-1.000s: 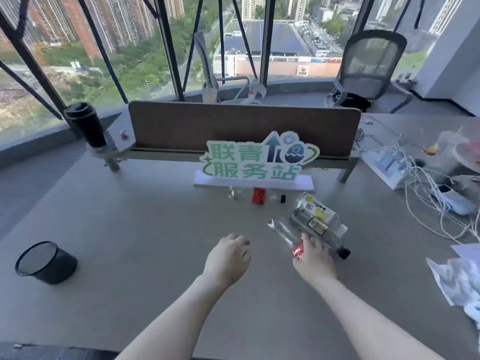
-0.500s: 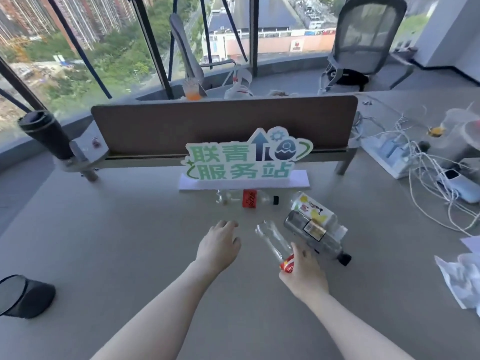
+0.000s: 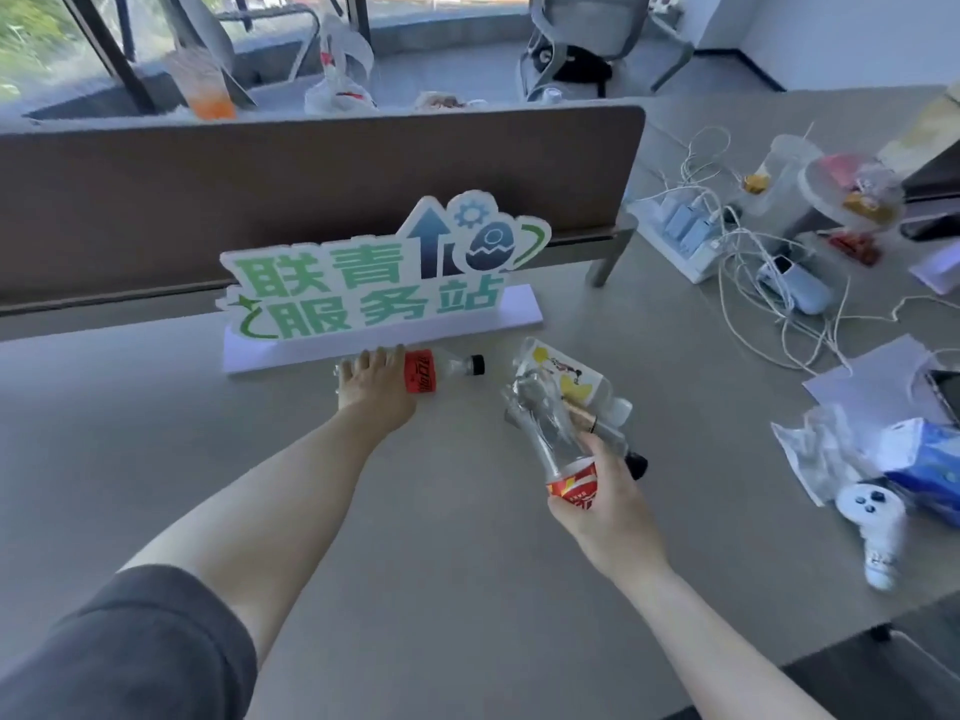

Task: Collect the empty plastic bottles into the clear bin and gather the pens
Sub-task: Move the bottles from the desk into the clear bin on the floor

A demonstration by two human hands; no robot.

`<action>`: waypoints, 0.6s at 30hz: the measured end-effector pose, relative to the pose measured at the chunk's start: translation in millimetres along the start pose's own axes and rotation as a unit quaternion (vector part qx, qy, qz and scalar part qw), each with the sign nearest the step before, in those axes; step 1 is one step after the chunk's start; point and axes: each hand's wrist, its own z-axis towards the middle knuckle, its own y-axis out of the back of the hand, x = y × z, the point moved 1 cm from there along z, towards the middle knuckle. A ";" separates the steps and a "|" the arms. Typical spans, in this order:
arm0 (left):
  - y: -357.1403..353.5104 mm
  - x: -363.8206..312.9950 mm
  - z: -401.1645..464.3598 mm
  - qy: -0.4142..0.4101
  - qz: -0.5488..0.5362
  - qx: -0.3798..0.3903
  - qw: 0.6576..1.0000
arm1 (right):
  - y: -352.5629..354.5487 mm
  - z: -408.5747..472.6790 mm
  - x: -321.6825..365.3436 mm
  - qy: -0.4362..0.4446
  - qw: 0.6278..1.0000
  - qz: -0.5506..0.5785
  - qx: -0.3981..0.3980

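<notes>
My right hand grips a clear, crushed plastic bottle with a red label, lifted off the table with its base pointing away from me. My left hand lies over a red-labelled bottle with a black cap that rests on its side in front of the sign; its fingers curl over the bottle's clear end. Two more empty bottles lie right of centre: one with a yellow label and one with a brown label and black cap, partly hidden behind the held bottle. No clear bin or pens are in view.
A green-lettered sign stands before a brown desk divider. To the right lie white cables and chargers, crumpled plastic, a blue tissue pack and a white controller. The grey table ends at the lower right.
My left hand has reached forward onto the black-capped bottle by the sign. My right hand has lifted the red-labelled clear bottle off the table. The view has moved closer and tilted down.
</notes>
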 end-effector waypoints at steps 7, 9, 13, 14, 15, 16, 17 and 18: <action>-22.7 27.6 -68.8 0.071 -0.077 -0.030 0.994 | -21.2 -9.4 10.6 0.016 0.999 0.007 0.031; -18.7 42.7 -99.6 0.102 -0.116 -0.071 0.985 | -27.6 -7.4 24.7 0.043 0.998 -0.001 0.049; 0.2 73.5 -159.7 0.185 -0.167 -0.163 0.955 | -42.8 -7.2 62.6 0.118 0.989 -0.016 0.093; 4.5 80.3 -175.9 0.205 -0.176 -0.182 0.945 | -47.7 -9.5 73.2 0.139 0.984 -0.021 0.107; 7.8 86.7 -192.8 0.226 -0.186 -0.200 0.935 | -52.7 -12.9 84.1 0.159 0.980 -0.022 0.122; 10.2 92.6 -210.5 0.248 -0.196 -0.215 0.924 | -58.9 -16.9 93.9 0.177 0.974 -0.019 0.140; 11.7 97.8 -229.6 0.272 -0.206 -0.226 0.912 | -66.3 -21.7 103.2 0.198 0.967 -0.014 0.159; 12.5 102.3 -249.0 0.298 -0.215 -0.235 0.900 | -73.9 -27.6 111.8 0.218 0.959 -0.011 0.180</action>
